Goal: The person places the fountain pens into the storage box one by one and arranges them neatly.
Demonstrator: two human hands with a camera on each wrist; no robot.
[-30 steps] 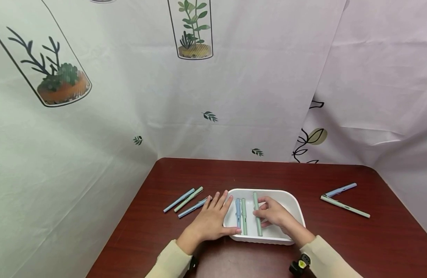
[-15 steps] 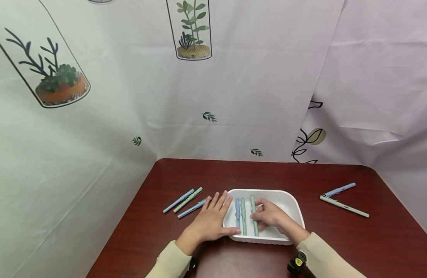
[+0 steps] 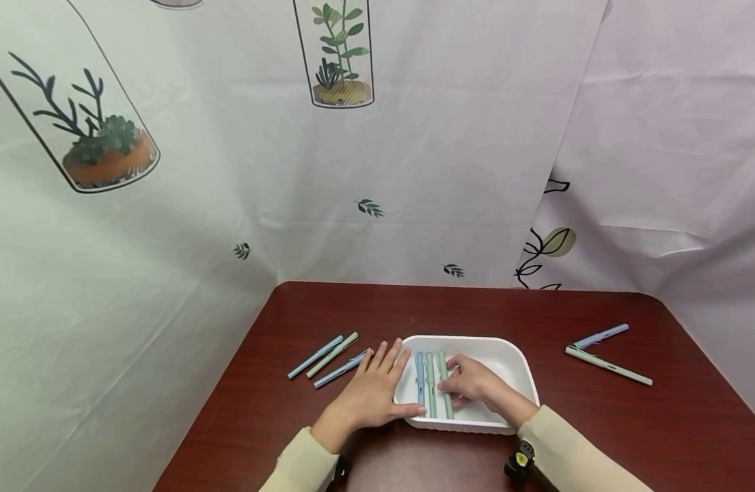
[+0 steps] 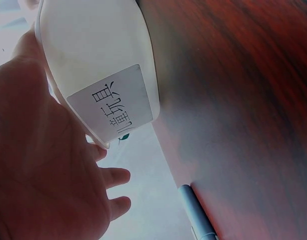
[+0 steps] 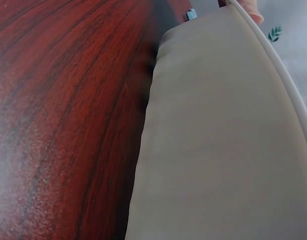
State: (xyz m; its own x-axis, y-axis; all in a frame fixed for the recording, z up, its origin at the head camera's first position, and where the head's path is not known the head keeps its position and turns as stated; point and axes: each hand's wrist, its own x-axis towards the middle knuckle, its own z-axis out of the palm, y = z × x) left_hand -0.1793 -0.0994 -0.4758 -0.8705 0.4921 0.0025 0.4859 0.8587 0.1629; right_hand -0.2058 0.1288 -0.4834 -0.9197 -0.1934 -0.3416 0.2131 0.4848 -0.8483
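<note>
A white plastic tray (image 3: pixel 500 352) sits on the table with a blue pen (image 3: pixel 420 376) and a green pen (image 3: pixel 431 386) side by side at its left end. Just right of them, my right hand (image 3: pixel 473 381) pinches a second green pen (image 3: pixel 443 367), which lies nearly parallel to the other two. My left hand (image 3: pixel 369 391) rests on the tray's left rim, fingers spread and straight, thumb along the near edge. In the left wrist view, a printed label (image 4: pixel 113 102) shows on the tray's outer wall. The right wrist view shows mostly the tray's outside wall (image 5: pixel 218 125); the right fingers' grip is hidden there.
Left of the tray lie a blue pen (image 3: pixel 316 357), a green pen (image 3: pixel 332 355) and another blue pen (image 3: pixel 340 372), partly behind the left fingers. At right, a blue pen (image 3: pixel 603 335) and a green pen (image 3: pixel 609 365) meet in a V. A patterned cloth (image 3: pixel 414 171) hangs behind the table (image 3: pixel 352 301).
My right hand has shifted left inside the tray, bringing its green pen closer to the two pens there. The left hand has stayed in place.
</note>
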